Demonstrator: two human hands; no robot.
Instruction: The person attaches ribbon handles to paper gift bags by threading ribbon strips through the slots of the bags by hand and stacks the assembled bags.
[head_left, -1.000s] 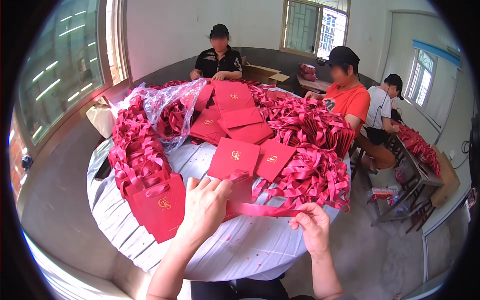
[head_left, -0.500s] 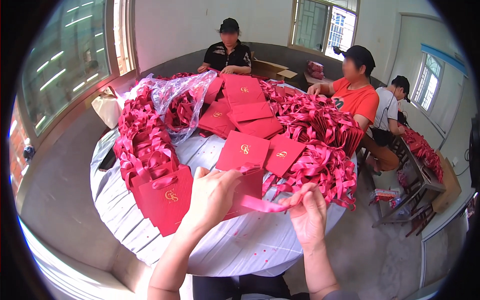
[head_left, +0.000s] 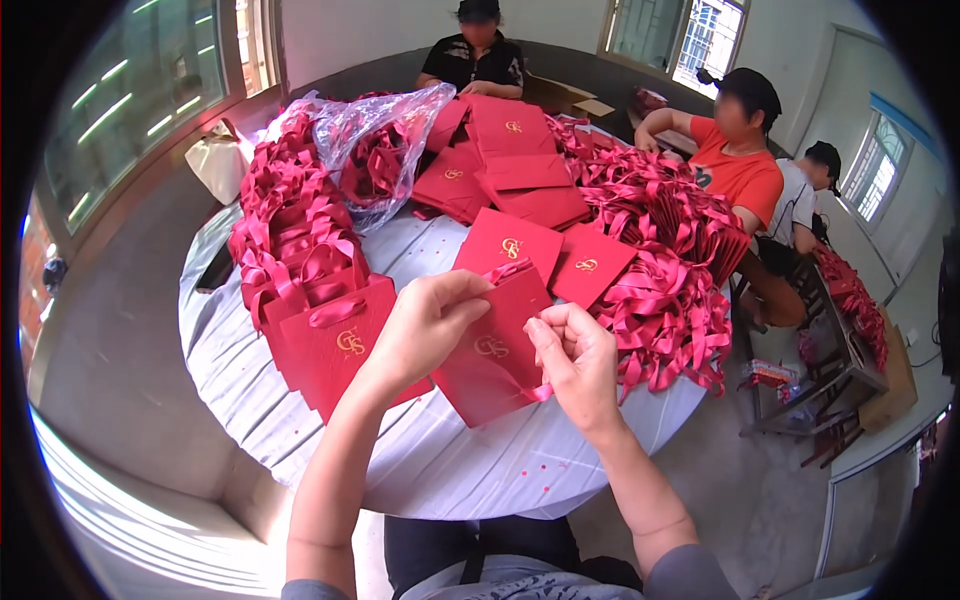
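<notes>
At a round, cloth-covered table [head_left: 450,490], I grasp 1 red paper gift bag [head_left: 475,375] by its top edge with my left hand [head_left: 435,315], holding it tilted in front of me, while my right hand [head_left: 578,360] curls its fingertips in at the bag's right side; whether they grip paper or ribbon, I cannot tell. A ribbon handle [head_left: 511,269] shows at the bag's top and a loose ribbon length [head_left: 541,393] below my right fingers, so this piece looks partway done. To my left, an overlapping row of bags [head_left: 350,345] wears its ribbons and appears finished; the ribbon-topped heap [head_left: 665,330] at right likewise. Beyond my hands, 2 flat bags [head_left: 512,238] and the larger pile [head_left: 510,125] behind them show no ribbon, seemingly work left, its full count hidden. Co-workers in black [head_left: 475,62] and orange [head_left: 735,170] flank the spread.
</notes>
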